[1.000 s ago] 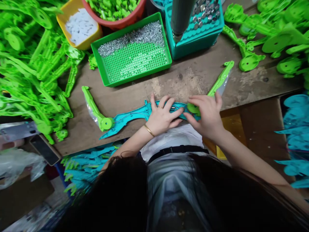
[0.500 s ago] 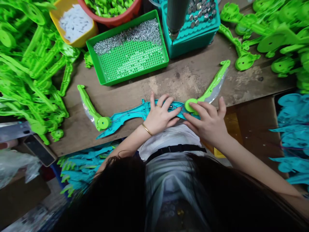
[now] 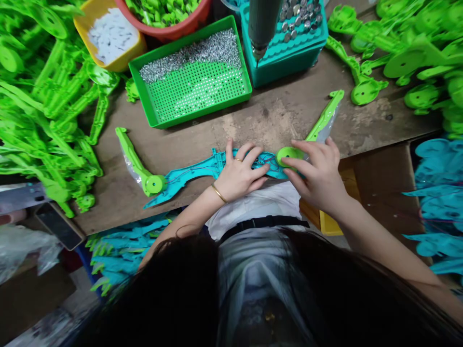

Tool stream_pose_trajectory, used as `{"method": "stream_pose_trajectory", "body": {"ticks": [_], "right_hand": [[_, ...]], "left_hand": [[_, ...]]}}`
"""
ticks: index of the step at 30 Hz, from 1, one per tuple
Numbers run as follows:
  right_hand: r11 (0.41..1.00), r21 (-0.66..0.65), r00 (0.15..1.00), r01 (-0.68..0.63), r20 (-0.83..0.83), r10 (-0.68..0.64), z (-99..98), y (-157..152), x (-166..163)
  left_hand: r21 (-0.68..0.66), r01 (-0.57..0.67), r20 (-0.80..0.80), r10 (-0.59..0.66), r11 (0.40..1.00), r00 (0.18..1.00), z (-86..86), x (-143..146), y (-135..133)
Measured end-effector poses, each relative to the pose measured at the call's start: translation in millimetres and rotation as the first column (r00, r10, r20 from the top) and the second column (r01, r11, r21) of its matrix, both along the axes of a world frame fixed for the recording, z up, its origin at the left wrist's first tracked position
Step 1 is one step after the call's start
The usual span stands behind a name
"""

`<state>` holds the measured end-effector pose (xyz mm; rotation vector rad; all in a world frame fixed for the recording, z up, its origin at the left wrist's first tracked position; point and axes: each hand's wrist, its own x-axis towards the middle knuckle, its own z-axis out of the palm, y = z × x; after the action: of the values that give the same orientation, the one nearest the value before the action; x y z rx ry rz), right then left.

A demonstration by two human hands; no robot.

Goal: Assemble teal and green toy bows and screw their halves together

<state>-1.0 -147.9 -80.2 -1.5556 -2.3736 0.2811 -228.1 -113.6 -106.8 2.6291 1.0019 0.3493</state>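
A blue bow-shaped plastic shell [image 3: 191,171] lies on the wooden bench with thin wires inside it. My left hand [image 3: 241,171] rests over its middle, fingers curved across it and holding it down. At the shell's right end sits the round base of a green plastic arm [image 3: 289,154]. Around that base my right hand [image 3: 320,173] has its fingertips and thumb, gripping the arm; part of the arm is hidden behind the hand. A second green arm [image 3: 139,166], with a clear film-like strip along it, is at the shell's left end.
Beyond the shell stand a green tray [image 3: 195,108] of small screws, a yellow bin [image 3: 132,55] of white pieces and a red bowl [image 3: 168,33]. A screwdriver tool [image 3: 265,24] hangs before a teal box [image 3: 289,67]. Green parts [image 3: 47,96] are heaped left and right.
My right hand has shifted slightly, its fingers now bent around the green arm's round base instead of reaching over the shell's edge. My left hand stays almost still.
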Motion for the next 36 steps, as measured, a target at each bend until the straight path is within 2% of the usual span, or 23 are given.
{"method": "stream_pose_trajectory", "body": {"ticks": [9,14,22,30,36], "right_hand": [[0.992,0.012,0.989,-0.123,0.087,0.122,-9.7,23,-18],[0.983,0.037,0.977,-0.182,0.116,0.177,-7.0,27,-17],[0.994,0.004,0.994,-0.108,0.025,0.108,-0.9,28,-9],[0.987,-0.013,0.985,-0.163,0.052,0.163,1.8,23,-10],[0.987,0.013,0.982,-0.158,0.103,0.156,-4.0,20,-15]], "left_hand": [[-0.018,0.016,-0.009,-0.016,1.0,1.0,3.1,-1,0],[0.014,0.036,0.018,-0.036,0.999,0.999,5.5,-2,0],[0.035,0.008,0.031,-0.009,0.999,0.999,10.4,-3,-1],[0.077,0.0,-0.032,0.003,0.997,0.999,11.4,2,-4],[0.09,-0.009,0.016,0.008,0.996,1.0,12.9,-5,-6]]}}
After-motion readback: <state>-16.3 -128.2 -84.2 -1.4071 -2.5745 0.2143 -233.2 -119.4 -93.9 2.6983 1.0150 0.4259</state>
